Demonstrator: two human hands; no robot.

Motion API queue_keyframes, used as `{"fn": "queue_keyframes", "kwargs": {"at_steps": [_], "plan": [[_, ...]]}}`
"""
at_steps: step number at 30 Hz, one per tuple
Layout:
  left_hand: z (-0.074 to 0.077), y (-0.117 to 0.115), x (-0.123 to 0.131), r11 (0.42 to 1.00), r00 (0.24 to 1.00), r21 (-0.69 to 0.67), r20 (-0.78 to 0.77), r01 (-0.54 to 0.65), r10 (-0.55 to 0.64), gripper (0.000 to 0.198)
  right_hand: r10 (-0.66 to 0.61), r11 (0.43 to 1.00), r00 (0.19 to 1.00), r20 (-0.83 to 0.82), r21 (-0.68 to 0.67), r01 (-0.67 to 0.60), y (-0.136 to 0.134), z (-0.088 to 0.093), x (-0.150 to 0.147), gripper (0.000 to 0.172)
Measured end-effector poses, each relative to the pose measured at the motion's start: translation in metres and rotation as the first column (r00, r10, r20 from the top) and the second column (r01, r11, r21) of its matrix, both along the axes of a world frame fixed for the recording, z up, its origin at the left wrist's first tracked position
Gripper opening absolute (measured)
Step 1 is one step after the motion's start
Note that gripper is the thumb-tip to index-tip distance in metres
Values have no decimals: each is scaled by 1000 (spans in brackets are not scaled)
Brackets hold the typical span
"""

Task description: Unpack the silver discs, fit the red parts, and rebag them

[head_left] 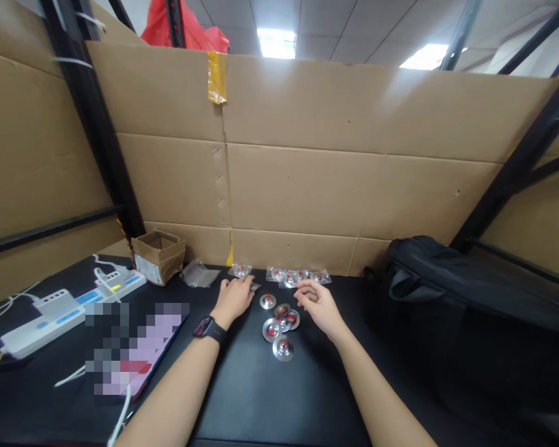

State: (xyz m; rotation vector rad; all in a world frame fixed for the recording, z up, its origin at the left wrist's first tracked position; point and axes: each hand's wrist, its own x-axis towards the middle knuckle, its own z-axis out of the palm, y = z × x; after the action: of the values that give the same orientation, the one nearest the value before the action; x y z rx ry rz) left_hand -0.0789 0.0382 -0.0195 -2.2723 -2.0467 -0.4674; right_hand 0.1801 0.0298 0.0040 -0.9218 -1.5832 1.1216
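Note:
My left hand (234, 300), a dark smartwatch (209, 329) on its wrist, is palm down at the back of the black table. Its thumb and forefinger close on a small clear plastic bag (256, 287), mostly hidden by the fingers. My right hand (320, 305) hovers beside the loose discs, fingers bent and apart, with nothing visible in it. Between the hands lie several shiny metal discs with red centres, one single disc (268, 302) nearest my left hand and another disc (284, 348) closest to me. Bagged discs (277, 274) line the back, with one bagged disc (239, 270) beyond my left hand.
A small open cardboard box (159, 254) and flat clear bags (199, 274) stand at the back left. A power strip (69, 315) and a blurred-out phone (144, 347) with cables lie left. At right sits a black bag (447, 323). A cardboard wall (307, 186) rises behind.

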Motion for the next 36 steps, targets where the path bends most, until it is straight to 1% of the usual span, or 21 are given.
{"fn": "queue_keyframes", "kwargs": {"at_steps": [4, 7, 9, 11, 12, 13, 15, 17, 18, 19, 21, 24, 26, 28, 33, 35, 36], "plan": [[7, -3, -10, 997, 999, -58, 17, 41, -40, 32, 0, 1000, 1000, 4, 4, 0, 1, -1, 1, 22], [11, -6, -15, 999, 996, -14, 81, 49, -48, 29, -1, 1000, 1000, 12, 11, 0, 3, -3, 1, 22], [15, -7, -14, 998, 981, 61, 191, 25, -36, 29, 2, 1000, 1000, 20, 28, -3, 4, -5, 1, 22], [18, -6, -7, 991, 926, 126, 367, 42, -86, 28, 1, 998, 999, 42, 60, -4, 3, -7, -1, 22], [20, -6, -2, 986, 871, 150, 472, 72, -136, 27, -1, 997, 998, 58, 78, -3, 3, -8, -2, 22], [21, -7, 4, 980, 793, 164, 580, 112, -187, 27, -8, 995, 997, 76, 95, 0, 1, -8, -3, 23], [22, -10, 20, 965, 582, 173, 771, 200, -259, 30, -27, 991, 994, 102, 134, 13, -2, -7, -6, 26], [23, -15, 36, 945, 377, 172, 885, 279, -273, 36, -52, 980, 994, 101, 194, 32, -6, -5, -9, 26], [23, -19, 43, 936, 303, 172, 915, 306, -267, 36, -67, 972, 994, 92, 230, 44, -8, -4, -11, 24], [23, -22, 50, 928, 251, 168, 932, 333, -260, 36, -80, 962, 994, 80, 266, 56, -9, -3, -12, 21], [23, -28, 58, 919, 175, 155, 957, 363, -231, 35, -103, 944, 993, 56, 321, 79, -11, -1, -13, 14], [26, -33, 63, 923, 111, 126, 978, 362, -177, 34, -128, 925, 992, 16, 362, 113, -11, 1, -11, 10], [27, -33, 63, 928, 76, 103, 987, 358, -139, 33, -129, 923, 991, -20, 364, 127, -10, 0, -10, 9], [29, -34, 63, 921, 19, 75, 996, 382, -89, 34, -114, 929, 991, -67, 345, 131, -9, 0, -9, 9], [33, -37, 64, 894, -188, 54, 982, 445, 35, 34, -6, 960, 985, -174, 275, 55, -6, 4, -7, 10], [35, -38, 64, 884, -250, 52, 965, 464, 75, 33, 47, 969, 981, -186, 248, 0, -6, 7, -4, 10], [35, -39, 63, 881, -267, 50, 960, 471, 88, 33, 76, 972, 980, -182, 234, -32, -6, 8, -3, 11]]}}
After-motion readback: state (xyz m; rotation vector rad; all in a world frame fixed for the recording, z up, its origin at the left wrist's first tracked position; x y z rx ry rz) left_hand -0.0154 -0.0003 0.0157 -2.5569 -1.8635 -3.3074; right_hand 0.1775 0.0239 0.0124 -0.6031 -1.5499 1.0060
